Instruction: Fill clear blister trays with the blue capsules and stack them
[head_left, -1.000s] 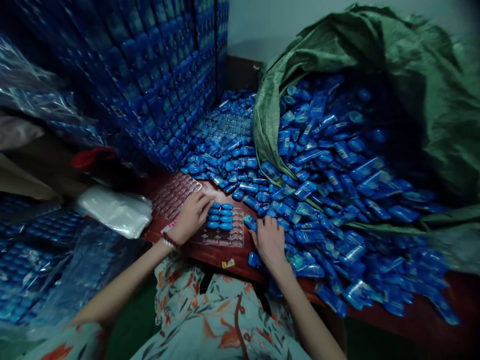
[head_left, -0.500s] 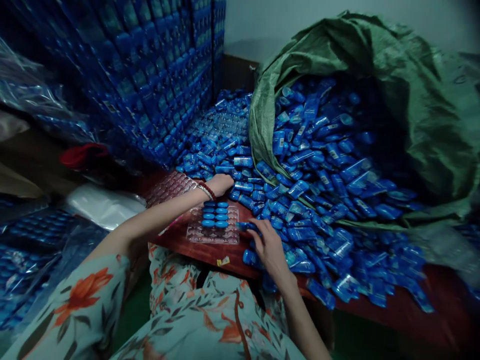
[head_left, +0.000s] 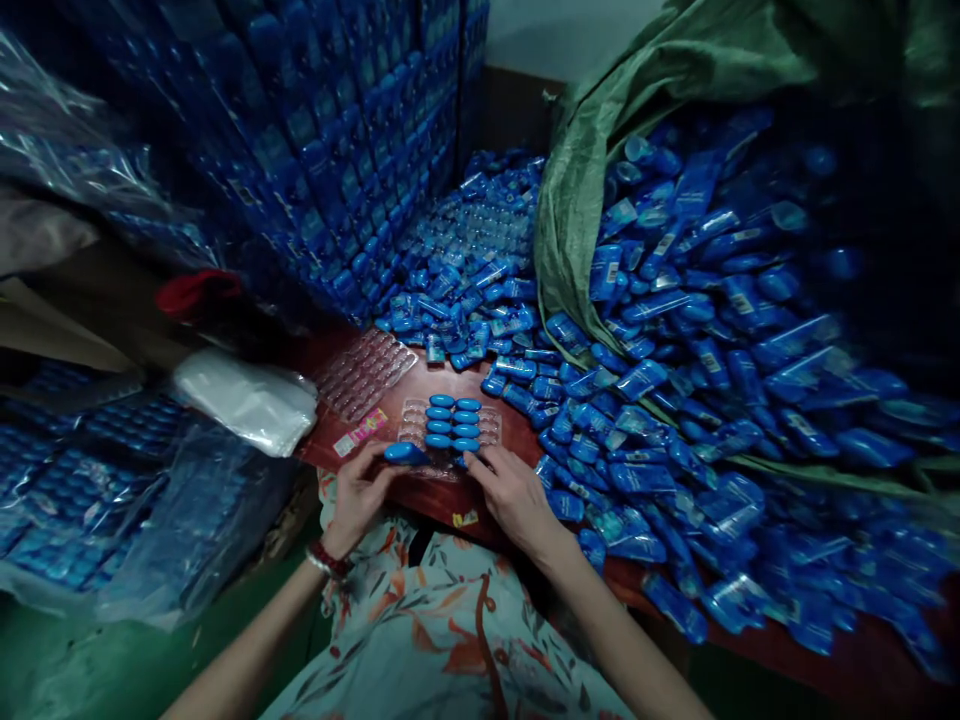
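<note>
Left hand (head_left: 358,500) pinches a blue bottle (head_left: 405,453), right hand (head_left: 519,500) nearly closed, hold unclear, at the clear blister tray (head_left: 491,422); apparent placing step, calling for level alignment with a cavity.

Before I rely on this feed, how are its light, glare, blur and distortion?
Head view: dim overall, with deep shadow inside the green fabric sack; glare streaks on crinkled clear plastic wrap at left; outer edges smeared and stretched; left hand, right hand and glossy blue bottles in the clear plastic tray look clearer, though slightly soft.
</note>
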